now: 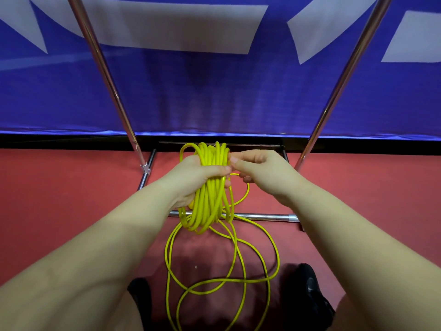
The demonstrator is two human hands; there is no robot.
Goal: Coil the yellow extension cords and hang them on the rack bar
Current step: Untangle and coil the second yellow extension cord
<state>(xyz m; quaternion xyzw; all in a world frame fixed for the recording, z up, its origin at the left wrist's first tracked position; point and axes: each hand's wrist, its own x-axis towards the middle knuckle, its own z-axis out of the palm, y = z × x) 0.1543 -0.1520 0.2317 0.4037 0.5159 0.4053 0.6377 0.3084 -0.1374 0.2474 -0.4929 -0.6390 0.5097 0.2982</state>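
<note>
A bundle of yellow extension cord (211, 187) is gathered in several loops in front of me. My left hand (198, 175) is shut around the middle of the bundle. My right hand (260, 170) pinches a strand of the same cord right beside the bundle's top. Loose cord (236, 266) trails down from the bundle and lies in wide loops on the red floor. The rack's two chrome uprights (112, 91) (343, 87) rise left and right; its top bar is out of view.
The rack's low chrome base bar (262, 217) crosses the floor just beyond the hanging loops. A blue and white banner (214, 91) hangs close behind the rack. My black shoes (312, 290) stand on the red floor beside the loose cord.
</note>
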